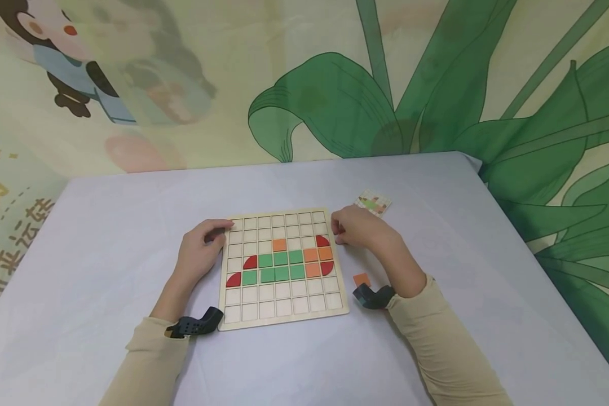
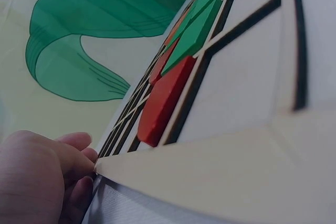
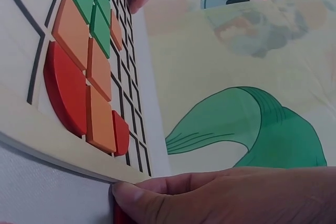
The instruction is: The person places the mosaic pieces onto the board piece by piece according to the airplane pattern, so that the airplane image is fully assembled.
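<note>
A wooden grid board [image 1: 282, 309] lies on the table, holding green squares [image 1: 281, 258], orange squares [image 1: 312, 270] and red rounded pieces [image 1: 234, 279]. At its upper left edge my left hand [image 1: 199, 251] holds the rim with thumb and curled fingers; the left wrist view shows the fingertips at the board's edge. Beside the upper right edge, my right hand [image 1: 361, 228] pinches a red piece [image 3: 122, 216], seen under the thumb in the right wrist view. Most of that piece is hidden, so its shape cannot be told.
A small pattern card [image 1: 374, 202] lies beyond my right hand. One loose orange square [image 1: 362, 279] sits right of the board, near the black wrist device [image 1: 373, 296]. White cloth [image 1: 71, 270] covers the table, and a printed backdrop [image 1: 208, 129] hangs behind it.
</note>
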The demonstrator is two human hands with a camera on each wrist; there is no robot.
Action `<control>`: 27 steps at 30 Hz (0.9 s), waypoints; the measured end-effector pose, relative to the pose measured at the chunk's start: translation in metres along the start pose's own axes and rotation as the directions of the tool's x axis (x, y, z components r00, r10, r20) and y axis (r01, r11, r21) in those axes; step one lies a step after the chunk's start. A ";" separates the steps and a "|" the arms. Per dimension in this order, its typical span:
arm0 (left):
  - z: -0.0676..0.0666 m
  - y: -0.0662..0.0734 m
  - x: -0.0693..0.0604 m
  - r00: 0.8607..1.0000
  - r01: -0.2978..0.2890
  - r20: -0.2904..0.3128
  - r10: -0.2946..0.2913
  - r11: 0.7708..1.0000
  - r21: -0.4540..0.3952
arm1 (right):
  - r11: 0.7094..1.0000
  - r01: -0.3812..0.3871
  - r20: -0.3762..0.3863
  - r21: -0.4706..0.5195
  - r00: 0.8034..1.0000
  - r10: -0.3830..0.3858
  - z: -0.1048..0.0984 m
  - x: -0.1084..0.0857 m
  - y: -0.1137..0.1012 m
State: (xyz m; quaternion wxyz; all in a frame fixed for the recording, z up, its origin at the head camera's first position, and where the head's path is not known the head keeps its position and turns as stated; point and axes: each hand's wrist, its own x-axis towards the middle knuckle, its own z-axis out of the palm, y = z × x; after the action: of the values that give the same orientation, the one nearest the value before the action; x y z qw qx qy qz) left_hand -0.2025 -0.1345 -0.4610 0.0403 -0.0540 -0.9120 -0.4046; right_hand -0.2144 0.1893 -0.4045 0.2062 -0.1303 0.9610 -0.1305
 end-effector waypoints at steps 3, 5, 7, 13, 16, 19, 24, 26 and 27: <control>0.000 0.000 0.000 1.000 0.001 0.002 -0.001 1.000 -0.002 | 1.000 0.001 -0.005 0.016 1.000 -0.001 0.000 -0.001 0.002; 0.000 0.001 0.000 1.000 0.005 0.004 -0.005 1.000 -0.002 | 1.000 0.001 -0.009 0.024 1.000 0.000 0.000 -0.001 0.003; 0.000 0.001 0.000 1.000 0.008 0.003 -0.008 1.000 -0.001 | 1.000 -0.001 -0.010 0.029 1.000 0.001 0.000 -0.001 0.003; 0.001 0.000 0.000 1.000 0.008 -0.002 -0.008 1.000 0.003 | 0.999 -0.011 -0.008 0.041 1.000 0.011 0.000 0.000 0.003; 0.001 0.000 0.000 1.000 0.009 -0.002 -0.009 1.000 0.005 | 0.999 -0.014 -0.007 0.049 1.000 0.014 0.000 0.000 0.002; 0.001 0.000 0.000 1.000 0.009 -0.001 -0.009 1.000 0.002 | 0.998 -0.017 -0.008 0.054 1.000 0.017 0.000 0.000 0.002; 0.000 0.001 0.000 1.000 0.007 0.001 -0.007 1.000 0.001 | 0.999 -0.016 -0.009 0.048 1.000 0.017 0.001 0.000 0.002; 0.000 0.001 0.000 1.000 0.006 0.000 -0.006 1.000 0.002 | 0.999 -0.017 -0.008 0.044 1.000 0.017 0.000 0.000 0.002; 0.000 0.001 0.000 1.000 0.005 0.000 -0.005 1.000 0.002 | 0.999 -0.017 -0.008 0.041 1.000 0.017 0.000 0.000 0.002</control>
State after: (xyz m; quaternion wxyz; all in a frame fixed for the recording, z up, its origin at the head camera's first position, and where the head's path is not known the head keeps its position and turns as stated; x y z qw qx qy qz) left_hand -0.2022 -0.1337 -0.4604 0.0392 -0.0515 -0.9126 -0.4037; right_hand -0.2146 0.1908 -0.4049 0.2058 -0.1171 0.9600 -0.1491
